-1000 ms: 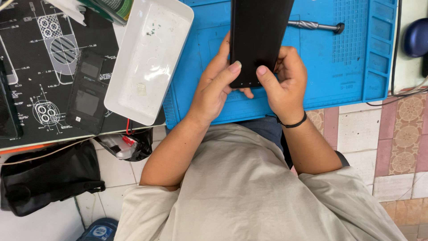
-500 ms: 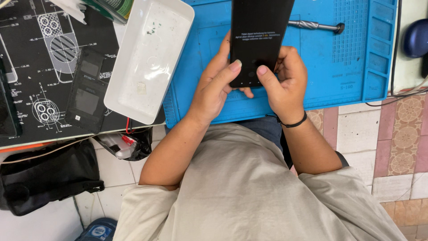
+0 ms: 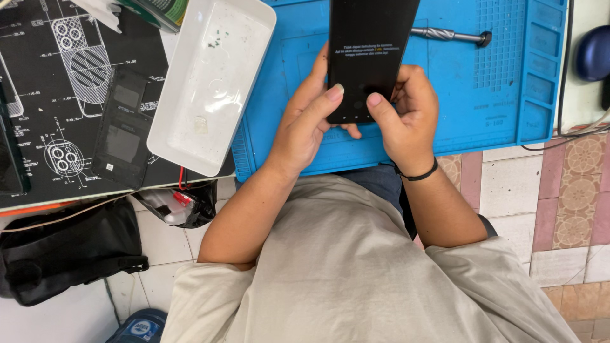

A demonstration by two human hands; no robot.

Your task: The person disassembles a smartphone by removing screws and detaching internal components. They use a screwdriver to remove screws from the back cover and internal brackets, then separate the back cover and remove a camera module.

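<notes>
A person in a beige shirt looks down at their own two hands, which together hold one black phone (image 3: 370,54) above a desk. The left hand (image 3: 307,124) is wrapped around the phone's lower left edge, thumb laid flat on the glass near the bottom. The right hand (image 3: 406,117) is closed on the lower right edge, its thumb also pressing the screen, with one thin black band (image 3: 416,174) around the wrist. The phone is a tall dark slab with a glossy face, almost entirely black, showing only a few small lines of pale text near its middle; its top runs out of view at 12 o'clock. Beneath it lies one bright blue work mat (image 3: 495,82) with a raised rim and a grid of small squares at 1 o'clock. One metal drill bit (image 3: 448,35) rests on the mat just right of the phone. At 10 o'clock sits one long white tray (image 3: 213,82), and past it at 9 o'clock one black mat (image 3: 57,89) printed with white line drawings. One black bag (image 3: 70,254) lies on the tiled floor at 8 o'clock.
</notes>
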